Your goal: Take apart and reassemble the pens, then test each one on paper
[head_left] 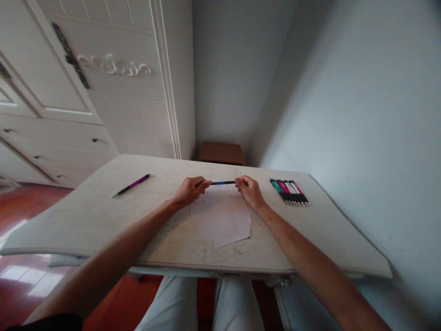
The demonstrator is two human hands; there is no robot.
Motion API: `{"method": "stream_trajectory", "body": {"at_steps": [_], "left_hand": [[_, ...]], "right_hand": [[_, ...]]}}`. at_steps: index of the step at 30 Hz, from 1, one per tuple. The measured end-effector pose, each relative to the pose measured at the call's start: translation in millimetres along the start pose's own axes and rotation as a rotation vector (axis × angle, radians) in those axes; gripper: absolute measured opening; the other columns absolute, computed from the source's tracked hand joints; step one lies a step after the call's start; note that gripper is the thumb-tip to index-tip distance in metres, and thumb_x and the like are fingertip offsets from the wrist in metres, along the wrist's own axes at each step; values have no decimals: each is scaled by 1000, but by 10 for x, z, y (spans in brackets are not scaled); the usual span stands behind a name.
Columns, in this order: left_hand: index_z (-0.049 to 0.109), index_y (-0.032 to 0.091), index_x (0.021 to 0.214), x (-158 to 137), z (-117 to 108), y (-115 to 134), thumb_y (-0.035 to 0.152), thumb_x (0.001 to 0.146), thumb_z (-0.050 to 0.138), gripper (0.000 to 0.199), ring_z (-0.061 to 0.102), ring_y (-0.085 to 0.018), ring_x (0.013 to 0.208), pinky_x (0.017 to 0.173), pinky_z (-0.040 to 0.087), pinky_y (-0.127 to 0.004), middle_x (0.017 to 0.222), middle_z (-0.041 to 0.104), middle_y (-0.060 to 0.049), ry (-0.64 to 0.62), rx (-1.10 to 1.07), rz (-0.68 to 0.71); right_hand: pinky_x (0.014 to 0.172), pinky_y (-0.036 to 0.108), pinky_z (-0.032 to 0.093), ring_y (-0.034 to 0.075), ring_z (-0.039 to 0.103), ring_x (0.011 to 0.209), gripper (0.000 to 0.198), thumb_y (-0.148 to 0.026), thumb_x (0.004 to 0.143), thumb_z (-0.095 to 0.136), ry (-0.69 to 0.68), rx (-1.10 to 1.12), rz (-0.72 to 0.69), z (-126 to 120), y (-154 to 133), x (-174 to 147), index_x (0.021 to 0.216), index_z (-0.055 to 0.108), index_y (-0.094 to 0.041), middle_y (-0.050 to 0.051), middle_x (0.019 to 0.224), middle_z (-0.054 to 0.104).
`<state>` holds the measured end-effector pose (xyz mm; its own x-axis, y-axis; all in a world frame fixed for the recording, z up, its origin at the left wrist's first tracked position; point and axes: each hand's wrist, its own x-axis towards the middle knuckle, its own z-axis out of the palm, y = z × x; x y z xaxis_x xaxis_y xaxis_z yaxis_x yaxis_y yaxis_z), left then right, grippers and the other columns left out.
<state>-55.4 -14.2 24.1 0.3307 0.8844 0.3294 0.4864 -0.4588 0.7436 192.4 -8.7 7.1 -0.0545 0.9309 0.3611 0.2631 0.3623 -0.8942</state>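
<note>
A blue and black pen (223, 183) lies level between my two hands, above the far edge of some paper. My left hand (191, 189) is closed on its blue end, and my right hand (249, 189) pinches the black end. Both tips of the pen are hidden in my fingers. Beneath sit lined sheets of paper (220, 218) with torn edges. To the left, a purple and black pen (132, 185) rests alone on the table. Several pens in green, pink and white with black grips (289, 192) lie side by side in a row right of my right hand.
The white table (165, 243) has worn, stained patches and a curved front edge close to my legs. A white cabinet (138, 119) stands behind at the left, a wall (361, 115) runs along the right. A brown wooden box-like piece (222, 152) is beyond the far edge.
</note>
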Motion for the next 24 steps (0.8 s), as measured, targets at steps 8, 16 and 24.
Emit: {"method": "stream_trajectory", "body": {"at_steps": [8,16,24], "left_hand": [[58,15,74,-16,-8,24,58,91,39,50,48,-8,40,42,37,-19,53,54,2,-26,-62,-75],[54,18,108,13,41,-55,48,71,71,50,44,-5,46,42,34,-16,73,57,3,-29,-101,26],[64,15,89,33,21,-27,44,73,70,34,45,-6,49,49,38,-19,72,62,0,5,-9,87]], "right_hand": [[59,27,45,14,55,59,39,-57,75,65,-19,24,6,9,-17,4,75,62,-18,1,67,61],[53,25,43,13,51,55,52,-69,80,52,8,-10,30,-1,-46,-17,64,54,-19,3,62,58],[51,24,40,12,50,53,52,-66,82,52,29,-12,58,-5,8,-10,62,54,-18,2,60,57]]}}
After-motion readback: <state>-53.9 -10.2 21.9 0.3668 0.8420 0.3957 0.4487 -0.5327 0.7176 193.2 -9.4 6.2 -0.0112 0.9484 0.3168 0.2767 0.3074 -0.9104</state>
